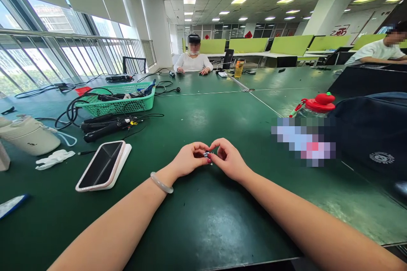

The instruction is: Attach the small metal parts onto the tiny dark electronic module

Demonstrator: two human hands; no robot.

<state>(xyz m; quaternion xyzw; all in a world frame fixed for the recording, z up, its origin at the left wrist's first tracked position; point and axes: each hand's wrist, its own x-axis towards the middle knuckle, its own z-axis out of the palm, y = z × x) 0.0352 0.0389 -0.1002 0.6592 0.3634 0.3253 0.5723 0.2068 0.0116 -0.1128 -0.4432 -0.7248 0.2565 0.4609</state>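
Hands (208, 157) on small unlabelled piece (207, 155)

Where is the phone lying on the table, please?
In the head view, the phone lies left of the left hand, near the white glove and black cables.

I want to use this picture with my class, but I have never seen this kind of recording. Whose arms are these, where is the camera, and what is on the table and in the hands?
There is no machine: a person wears one camera on the head, looking forward and down, so the arms are their own. The left hand and right hand meet over a dark green table and pinch one tiny object, too small to identify. To the left lie a phone, a white glove, a cream bottle and a green basket with black cables. To the right are a dark bag and a red-lidded bottle. Two other people sit farther back.
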